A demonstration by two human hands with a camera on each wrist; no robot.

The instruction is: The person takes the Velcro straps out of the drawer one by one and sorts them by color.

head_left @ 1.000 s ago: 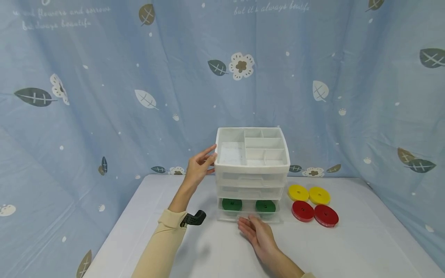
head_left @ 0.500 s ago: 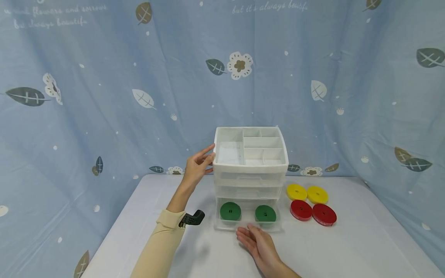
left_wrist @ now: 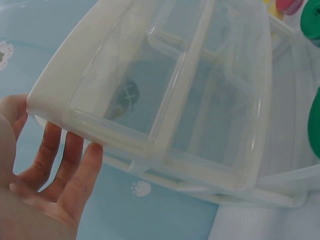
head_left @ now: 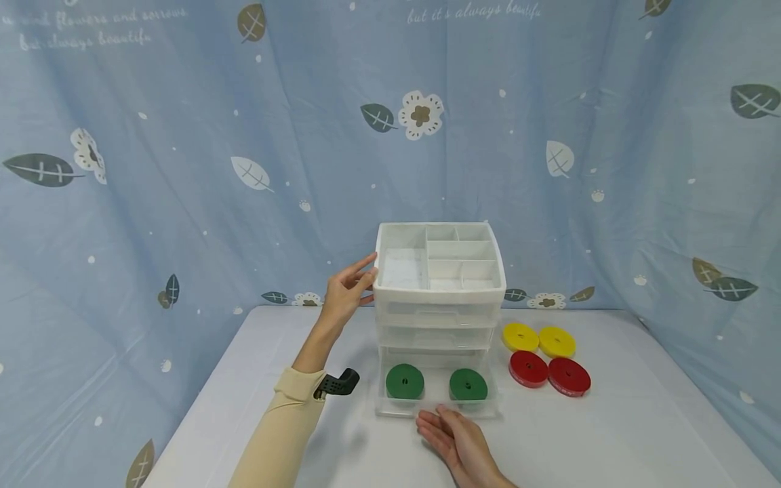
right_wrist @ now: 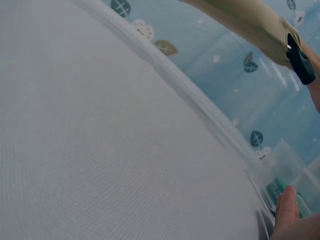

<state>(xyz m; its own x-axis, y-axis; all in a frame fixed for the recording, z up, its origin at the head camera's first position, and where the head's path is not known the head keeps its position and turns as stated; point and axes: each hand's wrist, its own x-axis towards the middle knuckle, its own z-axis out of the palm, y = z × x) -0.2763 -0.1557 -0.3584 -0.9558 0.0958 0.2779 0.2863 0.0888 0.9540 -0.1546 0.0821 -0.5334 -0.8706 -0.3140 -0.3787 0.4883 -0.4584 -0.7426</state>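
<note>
A white drawer unit (head_left: 439, 296) with a compartmented top tray stands at the back of the table. My left hand (head_left: 344, 293) is at its left side, fingers spread and fingertips resting on the side by the top tray; in the left wrist view the thumb and fingers (left_wrist: 75, 175) touch its edge. The clear bottom drawer (head_left: 436, 388) is pulled out, with two flat green rolls, like ribbon rolls (head_left: 405, 381), lying in it. At the drawer's front my right hand (head_left: 460, 444) holds the lip, its gripping fingertips partly hidden. The two drawers above are closed.
Right of the unit on the white table (head_left: 610, 440) lie two yellow rolls (head_left: 521, 337) and two red rolls (head_left: 569, 377), close together. A blue patterned curtain (head_left: 305, 135) hangs behind the table and along its sides.
The bottom drawer has slid out toward me with my right hand, and the green rolls in it have come into fuller view. My left hand has stayed on the unit's side.
</note>
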